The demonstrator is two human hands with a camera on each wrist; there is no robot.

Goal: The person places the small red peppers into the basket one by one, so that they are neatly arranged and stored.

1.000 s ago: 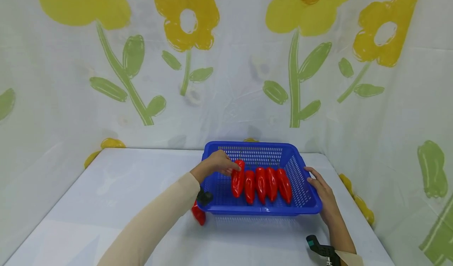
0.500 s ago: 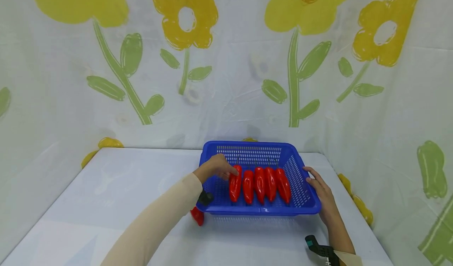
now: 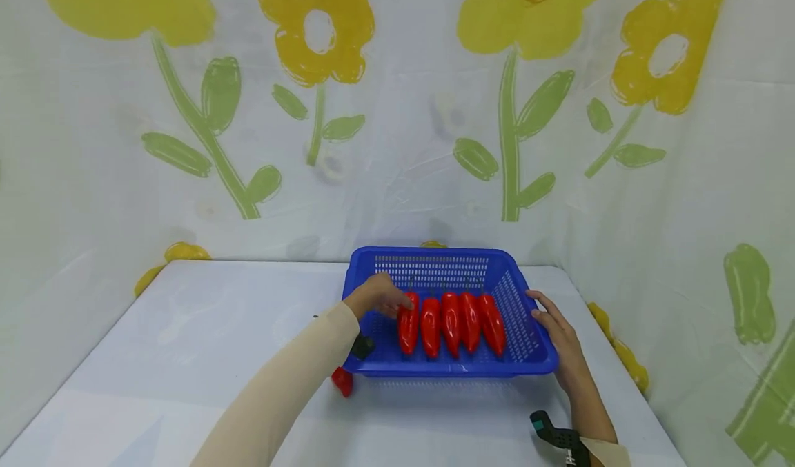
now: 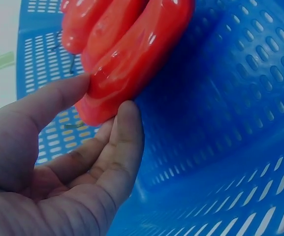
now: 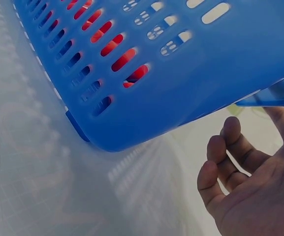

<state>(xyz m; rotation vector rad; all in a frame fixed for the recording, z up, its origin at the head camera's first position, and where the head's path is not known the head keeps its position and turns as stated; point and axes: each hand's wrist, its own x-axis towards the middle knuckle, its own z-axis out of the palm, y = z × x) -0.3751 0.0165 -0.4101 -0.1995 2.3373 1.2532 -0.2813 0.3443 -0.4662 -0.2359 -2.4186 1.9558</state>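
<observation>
In the head view, a blue plastic basket [image 3: 447, 368] with slotted walls holds several long, glossy red peppers [image 3: 451, 322] side by side. My left hand [image 3: 380, 294] reaches over its left side and pinches the stem end of the leftmost red pepper [image 3: 407, 325]. The left wrist view shows the thumb on one side of this pepper [image 4: 146, 44] and fingers on the other. At the right rim, my right hand [image 3: 562, 339] holds the basket's edge. In the right wrist view, one finger of that hand [image 5: 260, 182] disappears behind the rim and the others bend loosely below it.
Another red pepper [image 3: 343, 381] lies on the white table [image 3: 248, 329] near the basket's front left corner, partly hidden by the basket and left sleeve [image 3: 292, 377]. A flower-patterned cloth [image 3: 397, 177] hangs behind the table and along its sides.
The left hand has lowered the leftmost pepper into line with the others in the basket and shifted slightly down. The right hand stays at the rim; the head view has turned slightly right.
</observation>
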